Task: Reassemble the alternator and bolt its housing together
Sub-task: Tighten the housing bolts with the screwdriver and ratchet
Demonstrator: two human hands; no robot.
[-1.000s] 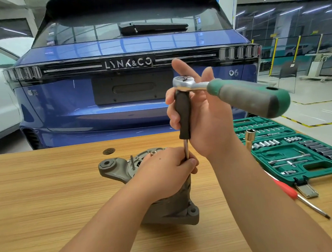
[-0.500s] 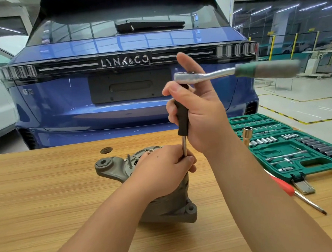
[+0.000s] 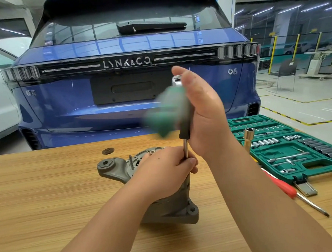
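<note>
The alternator (image 3: 166,200) is a grey metal lump sitting on the wooden table; one round ear with a hole sticks out to the left, another ear with a hole sits low at the front right; a thin bolt (image 3: 131,161) stands up from its top; the ratchet (image 3: 165,111) has a green handle, all blurry, and a shiny head up high; a black driver bar (image 3: 184,124) with a silver shaft points straight down at the housing.

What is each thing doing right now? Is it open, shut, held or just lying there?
Ratchet: blurred, swinging, on top of the extension.
Extension: upright, held by both hands.
Right hand: wrapped round the extension's black grip.
Left hand: pinching the shaft, resting on the alternator.
Alternator: on the table, under the left hand.
Socket case: open.
Screwdriver: lying loose.
Brass socket: standing upright.
</note>
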